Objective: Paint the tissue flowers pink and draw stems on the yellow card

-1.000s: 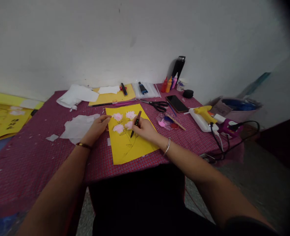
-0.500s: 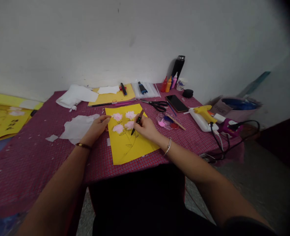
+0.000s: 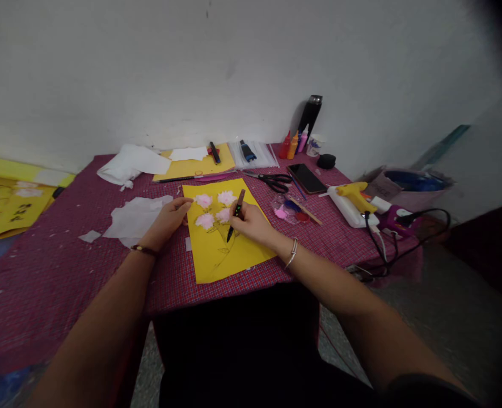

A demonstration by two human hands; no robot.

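A yellow paper sheet (image 3: pixel 216 258) lies on the red checked tablecloth (image 3: pixel 63 260) in front of me. It bears three pink tissue flowers (image 3: pixel 211 208) with thin black stems drawn below them. My right hand (image 3: pixel 253 222) grips a black marker (image 3: pixel 235 215), its tip resting on the sheet just under the flowers. My left hand (image 3: pixel 169 220) lies at the sheet's left edge, fingers curled, its fingertips pressing on the paper.
White tissue pieces (image 3: pixel 134 218) lie left of the sheet. Behind are scissors (image 3: pixel 274 182), a phone (image 3: pixel 306 178), paint bottles (image 3: pixel 293 145), a black flask (image 3: pixel 310 116), a paint palette (image 3: pixel 289 208). A yellow glue gun (image 3: pixel 353 195) and cables (image 3: pixel 382 243) sit at the right edge.
The marker tip has shifted slightly over the stems below the flowers. My left hand has stayed at the paper's edge.
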